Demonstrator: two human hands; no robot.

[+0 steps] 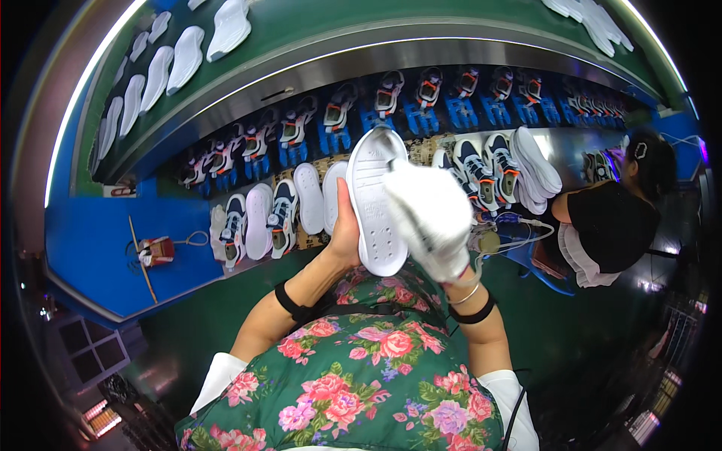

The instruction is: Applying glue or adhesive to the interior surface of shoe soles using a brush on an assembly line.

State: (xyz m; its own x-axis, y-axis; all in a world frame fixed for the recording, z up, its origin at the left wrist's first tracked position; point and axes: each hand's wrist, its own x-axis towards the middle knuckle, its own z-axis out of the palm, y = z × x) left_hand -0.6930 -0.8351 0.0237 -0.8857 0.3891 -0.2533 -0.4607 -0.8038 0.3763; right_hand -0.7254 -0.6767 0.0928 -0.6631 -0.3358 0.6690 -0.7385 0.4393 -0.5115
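Observation:
A white shoe sole point(371, 195) stands upright before me, its grooved inner face with several small round holes turned toward me. My left hand point(345, 231), bare, grips its left edge with the thumb up along the side. On the right, my right hand point(430, 218) wears a white glove, slightly smeared by motion, and is closed against the sole's upper right edge. A small dark thing shows by its fingertips, too blurred to name. Behind the left hand stand more white soles point(308, 197) and a navy-and-white sneaker point(283, 207).
Sneakers on blue holders point(336, 116) line the conveyor behind. More sneakers point(500, 167) and white soles point(535, 169) stand to the right. Loose soles lie on the green upper shelf point(316, 22). A red container point(156, 252) sits at left. A co-worker point(613, 218) sits at right.

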